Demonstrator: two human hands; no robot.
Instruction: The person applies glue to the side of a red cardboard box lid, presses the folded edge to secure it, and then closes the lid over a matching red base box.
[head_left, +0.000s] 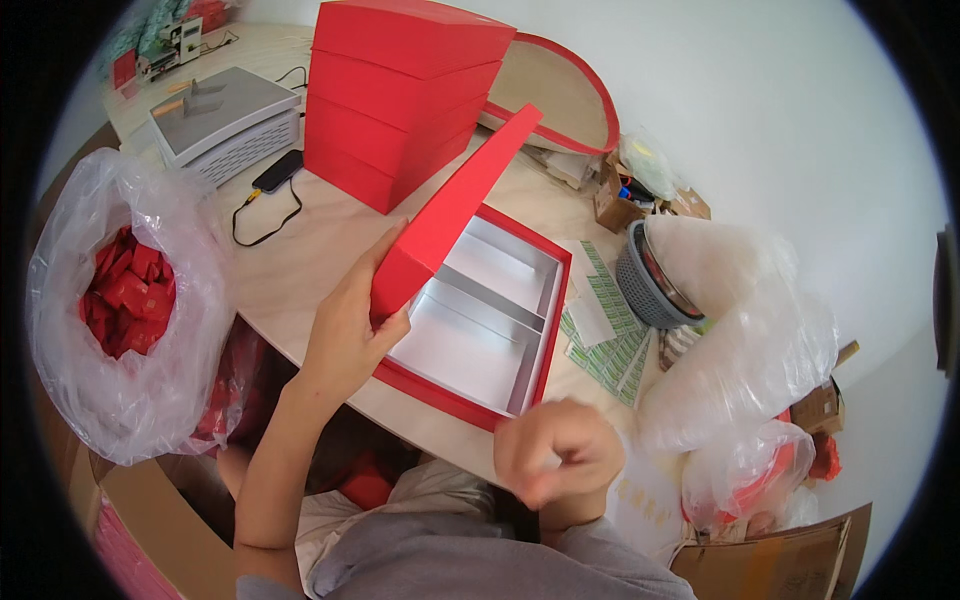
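Note:
My left hand (352, 325) grips the near end of a red box lid (460, 205), which stands tilted up on its edge. Below and right of the lid lies the open red box (452, 404), its white inside split by a divider (490, 298) into two compartments with nothing in them. My right hand (560, 452), slightly blurred, is curled closed by the box's near right corner. A pale spot shows between its thumb and fingers; whether it holds anything I cannot make out.
Stacked red boxes (395, 100) stand behind the lid. At left are a bag of red packets (130, 290), a phone (279, 171) and a grey machine (225, 120). Green-and-white label sheets (610, 335), a grey basket (645, 285) and a large plastic bag (740, 350) lie right.

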